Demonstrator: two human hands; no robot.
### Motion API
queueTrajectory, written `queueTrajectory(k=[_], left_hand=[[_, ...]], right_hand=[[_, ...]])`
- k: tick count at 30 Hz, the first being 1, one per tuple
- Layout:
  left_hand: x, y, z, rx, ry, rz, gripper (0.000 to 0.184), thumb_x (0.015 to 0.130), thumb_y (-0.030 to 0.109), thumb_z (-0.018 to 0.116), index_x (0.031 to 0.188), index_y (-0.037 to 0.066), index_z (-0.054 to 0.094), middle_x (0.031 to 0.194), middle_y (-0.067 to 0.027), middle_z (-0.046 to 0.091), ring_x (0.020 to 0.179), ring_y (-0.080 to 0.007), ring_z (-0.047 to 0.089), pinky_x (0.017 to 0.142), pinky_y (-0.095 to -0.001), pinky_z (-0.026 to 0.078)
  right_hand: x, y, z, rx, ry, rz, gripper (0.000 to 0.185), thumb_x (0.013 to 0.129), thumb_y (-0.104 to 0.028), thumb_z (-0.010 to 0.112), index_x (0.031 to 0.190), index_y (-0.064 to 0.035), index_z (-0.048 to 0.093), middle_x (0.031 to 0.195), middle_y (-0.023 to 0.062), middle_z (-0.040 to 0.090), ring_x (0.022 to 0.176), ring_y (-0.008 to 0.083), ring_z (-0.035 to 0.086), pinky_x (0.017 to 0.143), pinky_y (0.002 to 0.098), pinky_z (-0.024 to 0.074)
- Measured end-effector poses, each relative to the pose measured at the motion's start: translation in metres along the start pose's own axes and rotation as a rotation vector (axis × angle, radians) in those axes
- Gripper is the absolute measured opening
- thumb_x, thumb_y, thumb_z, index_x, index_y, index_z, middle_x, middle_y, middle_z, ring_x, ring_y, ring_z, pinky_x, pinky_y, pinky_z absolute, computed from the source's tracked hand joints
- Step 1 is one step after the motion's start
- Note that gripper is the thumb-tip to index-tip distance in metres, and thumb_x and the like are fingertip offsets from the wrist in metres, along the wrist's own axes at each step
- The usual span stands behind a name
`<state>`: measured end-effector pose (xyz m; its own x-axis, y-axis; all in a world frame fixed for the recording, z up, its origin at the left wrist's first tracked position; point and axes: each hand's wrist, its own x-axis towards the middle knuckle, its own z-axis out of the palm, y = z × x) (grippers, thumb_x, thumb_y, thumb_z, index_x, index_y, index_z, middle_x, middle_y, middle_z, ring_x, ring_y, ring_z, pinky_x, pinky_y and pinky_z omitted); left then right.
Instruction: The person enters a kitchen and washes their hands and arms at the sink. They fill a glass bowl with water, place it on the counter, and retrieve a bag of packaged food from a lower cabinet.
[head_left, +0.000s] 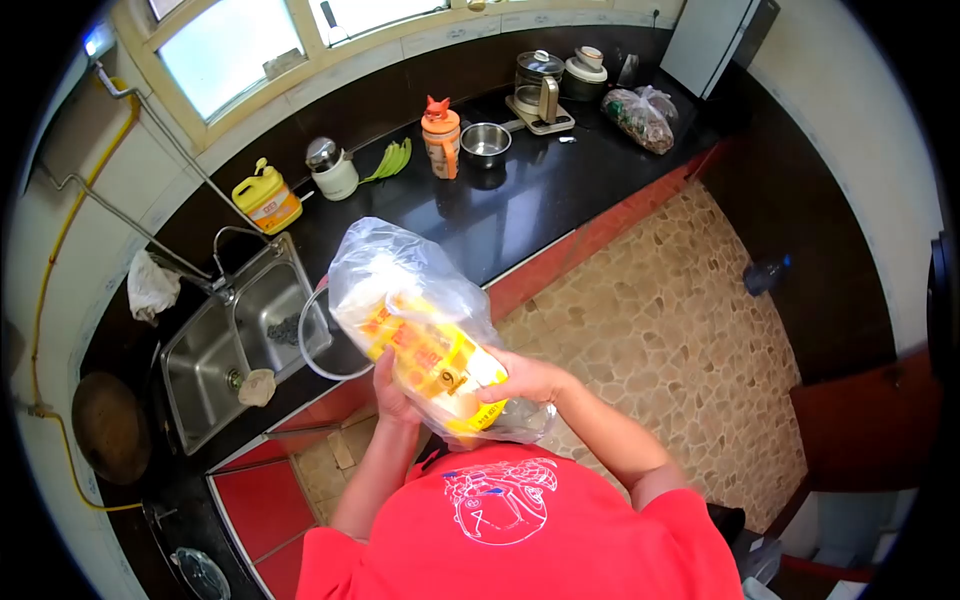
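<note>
A large clear plastic bag (pixel 440 270) with yellow and orange print hangs in front of my red shirt. Inside or behind its film are pale contents that I cannot make out. My left hand (pixel 398 398) grips its lower left side, thumb up along the edge. From the right, my right hand (pixel 525 378) holds the printed part, with its thumb on the front. Beyond the bag, partly covered by it, a clear round bowl or lid (pixel 307 345) rests at the counter edge beside the sink.
A double steel sink (pixel 205 385) lies left, with a wok (pixel 110 428) beyond. Along the black counter (pixel 510 220) stand a yellow jug (pixel 267 198), white jar (pixel 335 172), green bananas (pixel 390 160), orange bottle (pixel 440 140), small pot (pixel 487 142), glass kettle (pixel 538 85) and filled bag (pixel 642 118).
</note>
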<state>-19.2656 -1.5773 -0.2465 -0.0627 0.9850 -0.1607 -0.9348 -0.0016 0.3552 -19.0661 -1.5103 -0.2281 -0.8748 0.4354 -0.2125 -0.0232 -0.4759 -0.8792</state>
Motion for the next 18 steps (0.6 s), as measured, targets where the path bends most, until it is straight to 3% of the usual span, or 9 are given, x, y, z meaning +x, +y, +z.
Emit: queueTrajectory(k=[7,9,12,15,16,18], left_hand=[[0.143,-0.012,-0.015,0.016,0.026,-0.044,0.061,0.087,0.041,0.053,0.133,0.005,0.036,0.13,-0.0138,0.046,0.117,-0.0288,0.048,0.1,-0.0433,0.037],[0.18,-0.012,-0.011,0.022,0.064,-0.048,0.066,0.086,0.046,0.054,0.133,0.004,0.035,0.131,-0.0137,0.046,0.118,-0.0284,0.047,0.099,-0.0436,0.037],[0.229,-0.004,0.003,0.073,0.063,-0.017,0.079,0.078,0.059,0.057,0.133,0.006,0.037,0.129,-0.0133,0.048,0.115,-0.0289,0.05,0.098,-0.0432,0.039],[0.275,0.007,0.013,-0.05,-0.106,-0.036,0.081,0.08,0.058,0.055,0.134,0.002,0.032,0.132,-0.0142,0.045,0.119,-0.0289,0.046,0.099,-0.0425,0.039],[0.289,0.011,0.02,-0.079,-0.127,0.01,0.074,0.084,0.055,0.051,0.137,0.007,0.031,0.132,-0.0149,0.045,0.118,-0.0296,0.047,0.099,-0.0423,0.038],[0.315,0.02,0.021,-0.001,-0.036,0.086,0.069,0.087,0.053,0.048,0.138,0.01,0.03,0.132,-0.0152,0.045,0.118,-0.0301,0.047,0.099,-0.0425,0.039]], right_hand=[[0.06,-0.036,-0.099,0.044,0.175,0.044,0.07,0.07,-0.007,0.073,0.131,-0.0014,0.038,0.117,0.0055,0.055,0.106,0.0144,0.052,0.093,0.0289,0.0408],[0.073,-0.046,-0.127,0.216,0.213,0.013,0.068,0.07,-0.006,0.072,0.13,-0.0013,0.04,0.119,0.0069,0.055,0.106,0.0155,0.053,0.094,0.0298,0.0408],[0.088,-0.065,-0.165,0.197,0.212,0.044,0.07,0.07,-0.006,0.072,0.13,-0.0013,0.039,0.12,0.0077,0.055,0.108,0.0164,0.053,0.094,0.0308,0.041],[0.093,-0.08,-0.205,0.146,0.185,0.038,0.071,0.069,-0.006,0.073,0.13,-0.0011,0.039,0.12,0.0083,0.055,0.108,0.0168,0.053,0.095,0.0307,0.0399],[0.093,-0.085,-0.215,0.152,0.175,0.049,0.071,0.069,-0.006,0.073,0.13,-0.0011,0.039,0.12,0.0083,0.055,0.108,0.0168,0.053,0.095,0.0307,0.0399],[0.094,-0.097,-0.234,0.193,0.119,0.05,0.071,0.069,-0.007,0.073,0.131,0.0001,0.039,0.123,0.0079,0.053,0.111,0.0161,0.051,0.097,0.0305,0.0378]])
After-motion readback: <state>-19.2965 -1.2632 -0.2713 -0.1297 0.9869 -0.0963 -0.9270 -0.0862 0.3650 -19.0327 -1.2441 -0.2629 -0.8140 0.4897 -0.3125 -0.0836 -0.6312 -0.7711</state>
